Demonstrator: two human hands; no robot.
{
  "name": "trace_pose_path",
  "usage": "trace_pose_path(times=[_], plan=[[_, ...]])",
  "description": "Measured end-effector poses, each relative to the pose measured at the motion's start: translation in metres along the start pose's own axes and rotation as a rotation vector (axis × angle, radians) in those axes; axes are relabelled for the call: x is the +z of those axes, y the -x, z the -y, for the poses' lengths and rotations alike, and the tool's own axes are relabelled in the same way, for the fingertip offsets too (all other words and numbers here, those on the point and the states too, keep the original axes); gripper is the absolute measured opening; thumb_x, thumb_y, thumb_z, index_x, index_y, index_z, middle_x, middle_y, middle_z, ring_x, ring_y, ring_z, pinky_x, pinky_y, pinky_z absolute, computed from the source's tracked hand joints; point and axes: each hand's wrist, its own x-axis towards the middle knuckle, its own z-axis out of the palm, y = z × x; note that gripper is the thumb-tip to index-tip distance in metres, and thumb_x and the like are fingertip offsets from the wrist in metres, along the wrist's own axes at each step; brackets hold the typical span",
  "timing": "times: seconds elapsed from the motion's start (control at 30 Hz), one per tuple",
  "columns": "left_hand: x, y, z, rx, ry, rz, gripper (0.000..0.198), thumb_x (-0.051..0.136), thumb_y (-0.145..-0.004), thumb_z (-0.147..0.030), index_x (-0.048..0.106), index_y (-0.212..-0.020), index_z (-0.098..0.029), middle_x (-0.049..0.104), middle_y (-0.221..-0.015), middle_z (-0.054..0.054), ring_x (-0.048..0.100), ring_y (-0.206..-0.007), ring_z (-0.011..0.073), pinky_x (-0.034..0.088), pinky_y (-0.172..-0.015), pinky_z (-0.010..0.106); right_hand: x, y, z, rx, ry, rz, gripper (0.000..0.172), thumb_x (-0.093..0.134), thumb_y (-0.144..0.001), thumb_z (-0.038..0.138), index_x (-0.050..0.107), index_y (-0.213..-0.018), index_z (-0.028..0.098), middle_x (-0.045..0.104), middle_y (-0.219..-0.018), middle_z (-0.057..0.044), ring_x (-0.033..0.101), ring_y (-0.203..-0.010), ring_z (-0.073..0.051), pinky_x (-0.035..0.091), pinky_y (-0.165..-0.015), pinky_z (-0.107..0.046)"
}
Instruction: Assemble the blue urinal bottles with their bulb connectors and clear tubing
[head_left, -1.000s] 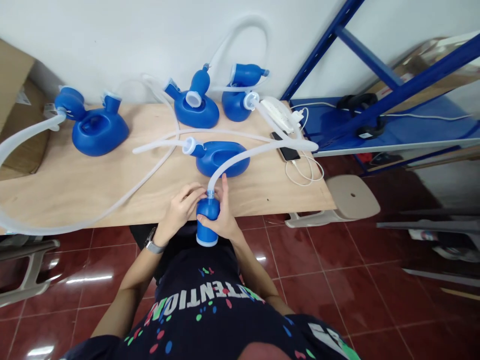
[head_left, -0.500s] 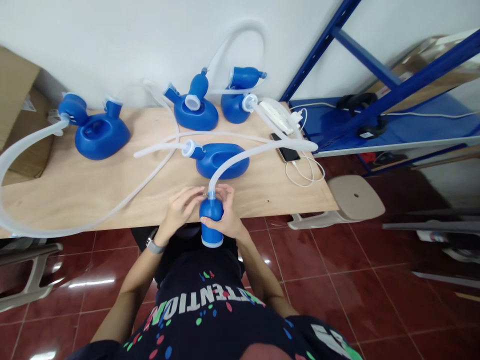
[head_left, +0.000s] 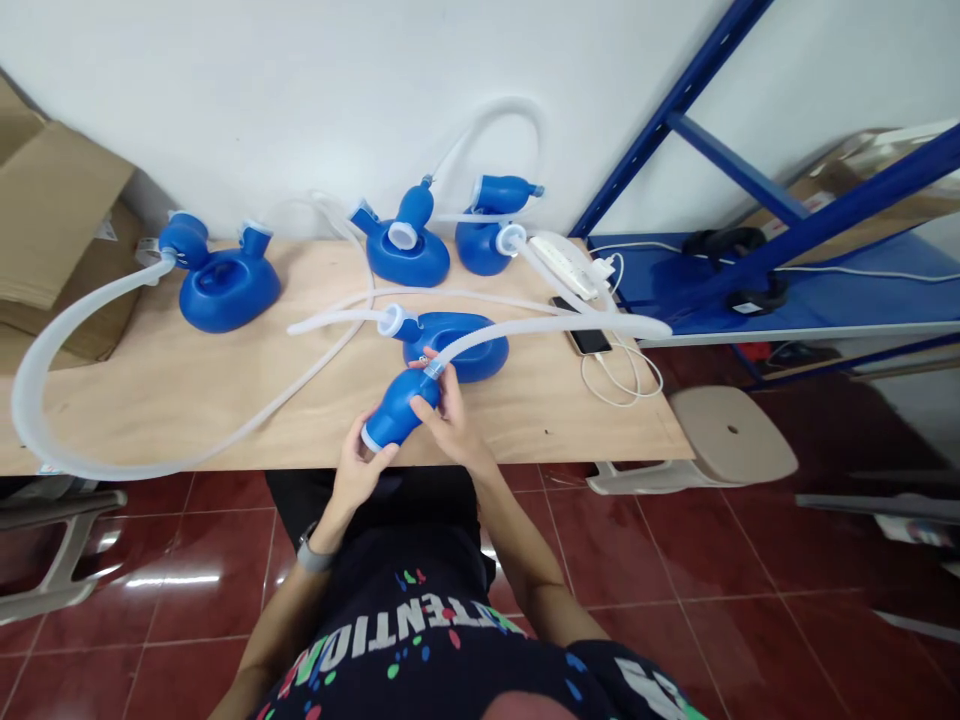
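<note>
Both hands hold a blue plastic bottle-shaped funnel (head_left: 403,402), tilted above the table's front edge. My left hand (head_left: 358,470) is closed around its wide, white-rimmed lower end. Gripping the narrower upper part is my right hand (head_left: 452,418), its thumb across the blue wall. From the funnel's neck a translucent corrugated hose (head_left: 540,324) runs off to the right. Just behind lies a blue urinal bottle (head_left: 484,358) with a white-rimmed spout, partly covered by the hose and my right hand.
More blue urinal bottles with funnels and hoses stand along the back, one at the left (head_left: 229,292). A white power strip (head_left: 562,262) and a phone (head_left: 589,338) with cables lie at the right. Cardboard box (head_left: 67,210) at left, blue shelf (head_left: 840,285) and stool (head_left: 731,432) at right.
The funnel has gone from upright to tilted, its wide end swinging left and up. My left hand has moved from the neck to the wide rim. The view has shifted slightly.
</note>
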Motion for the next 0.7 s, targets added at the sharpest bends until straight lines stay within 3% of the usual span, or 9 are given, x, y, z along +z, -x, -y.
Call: trace_pose_path(times=[0.07, 0.13, 0.2, 0.27, 0.33, 0.5, 0.7], plan=[[-0.004, -0.009, -0.005, 0.040, -0.055, -0.052, 0.066, 0.079, -0.089, -0.070, 0.070, -0.129, -0.018, 0.079, -0.123, 0.015, 0.079, -0.112, 0.0332, 0.067, -0.096, 0.045, -0.026, -0.011, -0.002, -0.084, 0.212, 0.004, 0.059, 0.069, -0.102, 0.062, 0.061, -0.154, 0.035, 0.060, -0.157, -0.009, 0.049, -0.155, -0.034, 0.034, -0.137, -0.060], [0.000, -0.018, -0.012, 0.058, -0.074, -0.111, 0.059, 0.077, -0.091, -0.068, 0.073, -0.122, -0.018, 0.080, -0.113, 0.013, 0.079, -0.102, 0.0306, 0.067, -0.089, 0.042, -0.061, -0.028, -0.012, -0.135, 0.461, -0.157, 0.047, 0.068, -0.102, 0.063, 0.073, -0.140, 0.035, 0.058, -0.159, -0.008, 0.038, -0.161, -0.036, 0.021, -0.140, -0.065], [0.013, -0.029, -0.018, 0.045, -0.049, -0.163, 0.057, 0.077, -0.091, -0.068, 0.074, -0.117, -0.017, 0.080, -0.104, 0.011, 0.078, -0.094, 0.0283, 0.067, -0.083, 0.039, -0.095, -0.049, -0.027, -0.123, 0.611, -0.257, 0.050, 0.068, -0.101, 0.063, 0.074, -0.138, 0.030, 0.058, -0.157, -0.012, 0.039, -0.159, -0.037, 0.022, -0.139, -0.066], [0.031, -0.040, -0.022, 0.009, -0.018, -0.195, 0.056, 0.079, -0.088, -0.068, 0.075, -0.110, -0.017, 0.079, -0.095, 0.009, 0.077, -0.086, 0.0265, 0.066, -0.078, 0.038, -0.119, -0.065, -0.046, -0.089, 0.643, -0.241, 0.055, 0.067, -0.102, 0.062, 0.072, -0.140, 0.024, 0.061, -0.153, -0.016, 0.046, -0.154, -0.035, 0.027, -0.138, -0.063], [0.050, -0.053, -0.027, -0.015, -0.007, -0.210, 0.056, 0.083, -0.084, -0.066, 0.076, -0.109, -0.016, 0.079, -0.093, 0.009, 0.077, -0.084, 0.0258, 0.065, -0.077, 0.036, -0.128, -0.071, -0.063, -0.078, 0.612, -0.183, 0.053, 0.064, -0.103, 0.059, 0.071, -0.140, 0.021, 0.063, -0.146, -0.018, 0.055, -0.144, -0.032, 0.038, -0.133, -0.057], [0.079, -0.076, -0.049, -0.024, -0.085, -0.189, 0.059, 0.089, -0.080, -0.057, 0.078, -0.120, -0.015, 0.080, -0.088, 0.006, 0.073, -0.072, 0.0205, 0.060, -0.069, 0.030, -0.099, -0.036, -0.085, -0.117, 0.614, -0.350, 0.043, 0.070, -0.099, 0.052, 0.070, -0.129, 0.021, 0.063, -0.135, -0.015, 0.059, -0.133, -0.032, 0.047, -0.122, -0.057], [0.096, -0.087, -0.072, -0.008, -0.188, -0.062, 0.060, 0.087, -0.084, -0.055, 0.074, -0.127, -0.015, 0.073, -0.080, 0.001, 0.065, -0.066, 0.0163, 0.054, -0.067, 0.027, -0.054, 0.004, -0.084, -0.190, 0.637, -0.454, 0.043, 0.068, -0.100, 0.047, 0.062, -0.134, 0.022, 0.070, -0.130, -0.015, 0.061, -0.127, -0.034, 0.053, -0.112, -0.060]])
